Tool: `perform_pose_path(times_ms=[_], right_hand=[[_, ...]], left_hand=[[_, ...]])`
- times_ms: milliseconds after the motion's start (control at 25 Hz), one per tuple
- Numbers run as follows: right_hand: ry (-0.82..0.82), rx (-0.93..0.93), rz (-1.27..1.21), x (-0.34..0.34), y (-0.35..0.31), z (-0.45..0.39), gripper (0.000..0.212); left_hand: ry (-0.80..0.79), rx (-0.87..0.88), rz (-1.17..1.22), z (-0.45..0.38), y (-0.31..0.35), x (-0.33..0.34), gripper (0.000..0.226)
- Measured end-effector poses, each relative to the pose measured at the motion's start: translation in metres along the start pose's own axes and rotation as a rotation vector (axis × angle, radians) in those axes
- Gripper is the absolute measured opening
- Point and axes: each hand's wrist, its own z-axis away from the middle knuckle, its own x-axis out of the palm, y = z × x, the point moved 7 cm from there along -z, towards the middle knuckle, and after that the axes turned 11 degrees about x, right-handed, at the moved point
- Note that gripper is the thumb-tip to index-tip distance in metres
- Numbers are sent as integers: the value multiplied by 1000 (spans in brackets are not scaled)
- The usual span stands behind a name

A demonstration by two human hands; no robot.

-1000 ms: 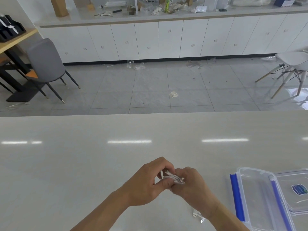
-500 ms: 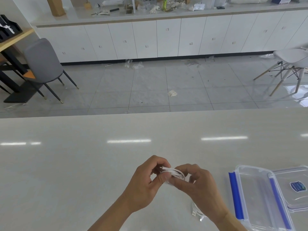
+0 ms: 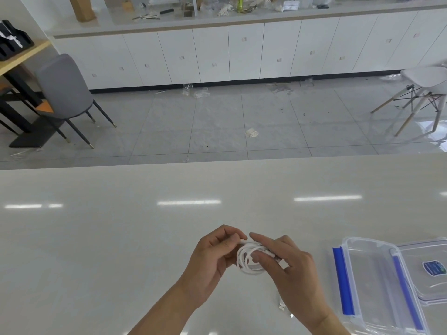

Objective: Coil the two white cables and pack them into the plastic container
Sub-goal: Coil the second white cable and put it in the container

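Observation:
A white cable [image 3: 249, 259], wound into a small coil of several loops, hangs between both hands above the table. My left hand [image 3: 212, 259] pinches the cable's end at the top of the coil. My right hand [image 3: 290, 269] holds the coil's right side between thumb and fingers, its index finger stretched out over the top. A second white cable's USB plug [image 3: 281, 306] lies on the table under my right wrist; the rest of that cable is hidden. The clear plastic container [image 3: 372, 281] with blue clips stands open at the right.
The container's clear lid [image 3: 433, 269], with a blue sticker, lies right of the container at the frame's edge. The pale table [image 3: 121, 238] stretches wide to the left and ahead. Beyond its far edge are a tiled floor, chairs and white cabinets.
The hands have drawn slightly apart, so the coil shows as open loops instead of a tight bundle. My right index finger has straightened over it.

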Motion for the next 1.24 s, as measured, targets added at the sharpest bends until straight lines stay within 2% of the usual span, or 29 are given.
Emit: perform_pose_path(times_ms=[120, 240, 360, 480, 560, 680, 800, 920, 1160, 1240], right_hand=[[4, 25, -39, 0, 1, -2, 50], [49, 47, -34, -4, 3, -5, 48], [59, 14, 92, -5, 2, -8, 51], [147, -46, 265, -4, -3, -7, 33], [209, -63, 338, -2, -4, -6, 21], [247, -77, 419, 4, -2, -5, 12], [246, -48, 409, 11, 0, -4, 11], [250, 14, 300, 11, 11, -6, 13], [175, 116, 234, 14, 23, -11, 15], [102, 241, 56, 13, 36, -16, 24]], left_hand=[[41, -153, 150, 1, -13, -2, 10], [67, -216, -30, 3, -20, -6, 21], [139, -248, -54, 4, -26, -10, 27], [168, -285, 93, 5, -34, -6, 30], [132, -289, 124, 7, -36, 0, 36], [113, -157, -134, 6, -32, 5, 25], [199, -59, -305, 5, -27, 2, 14], [197, -76, -370, 1, -26, 0, 15], [188, -168, -205, 3, -36, -3, 22], [215, -191, -145, 2, -37, -9, 31]])
